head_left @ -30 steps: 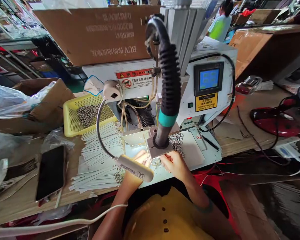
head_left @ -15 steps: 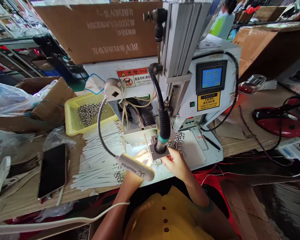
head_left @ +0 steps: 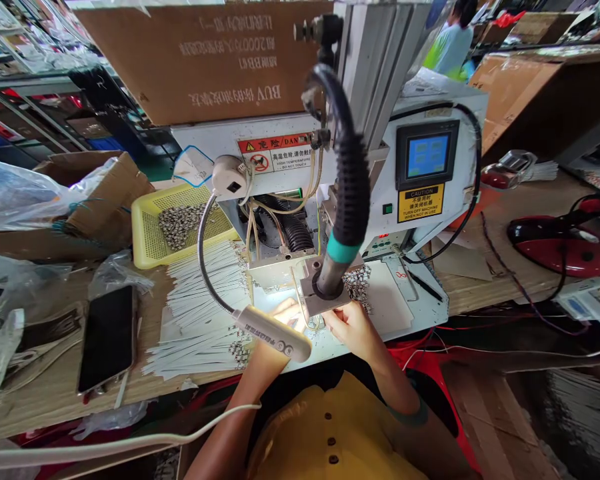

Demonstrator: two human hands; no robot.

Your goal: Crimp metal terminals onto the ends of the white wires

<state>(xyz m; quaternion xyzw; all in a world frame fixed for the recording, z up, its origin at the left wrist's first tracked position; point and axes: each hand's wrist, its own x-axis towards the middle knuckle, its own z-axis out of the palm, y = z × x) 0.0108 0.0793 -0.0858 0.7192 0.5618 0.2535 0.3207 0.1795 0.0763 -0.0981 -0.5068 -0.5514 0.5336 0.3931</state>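
Observation:
My left hand (head_left: 286,312) is under the machine head, lit by glare and partly covered by the lamp (head_left: 275,335). Its fingers look bent together; whatever they hold is hidden. Right of the head, my right hand (head_left: 354,327) has thumb and fingers pinched close below the metal block (head_left: 324,297); I cannot make out what is in them. A black ribbed handle with a teal ring (head_left: 344,249) rises from that block. Thin white strips (head_left: 203,287) lie fanned out left of my hands. Small metal parts (head_left: 359,283) are heaped behind my right hand.
A yellow basket (head_left: 141,233) with many small metal parts stands at the back left. A phone (head_left: 108,340) lies on the left of the bench. The machine's screen (head_left: 427,155) faces me. A red iron-shaped appliance (head_left: 555,245) and cables are on the right.
The machine head with its black ribbed handle has risen, and its cable now arches higher. Both my hands have stayed almost in place beneath it. The whole view has shifted slightly.

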